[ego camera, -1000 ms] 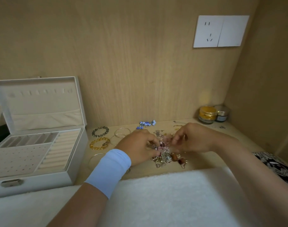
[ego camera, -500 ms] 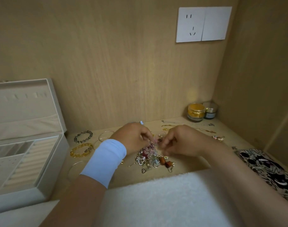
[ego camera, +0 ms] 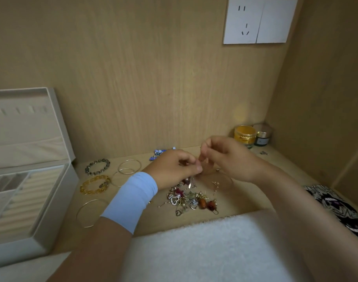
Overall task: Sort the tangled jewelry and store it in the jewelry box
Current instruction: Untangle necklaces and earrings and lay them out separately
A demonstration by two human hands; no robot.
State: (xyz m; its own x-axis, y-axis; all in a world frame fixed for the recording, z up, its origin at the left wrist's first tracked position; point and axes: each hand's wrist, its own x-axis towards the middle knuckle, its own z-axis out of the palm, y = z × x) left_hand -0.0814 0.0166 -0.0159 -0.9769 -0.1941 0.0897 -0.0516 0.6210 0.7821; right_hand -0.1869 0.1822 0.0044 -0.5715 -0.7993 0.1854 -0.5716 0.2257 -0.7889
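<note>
Jewelry box point(ego camera: 52, 200): lid up, well to the left of the left hand.
Left hand point(ego camera: 172, 167): fingers curled, pinching a fine jewelry piece point(ego camera: 190, 183) that dangles beneath.
Right hand point(ego camera: 229, 157): fingertips pinched on the same piece, just beside the left hand.
Jewelry tangle point(ego camera: 190, 199): on the tabletop point(ego camera: 245, 198), just under both hands.
Amber bracelet point(ego camera: 94, 185): left of the left wrist.

No wording can be read. The gold jar point(ego camera: 245, 134) carries a band of marks and the dark jar point(ego camera: 262, 138) just right of it a pale label, both too blurred to make out; the wall socket point(ego camera: 243, 20) above the gold jar bears only slots
</note>
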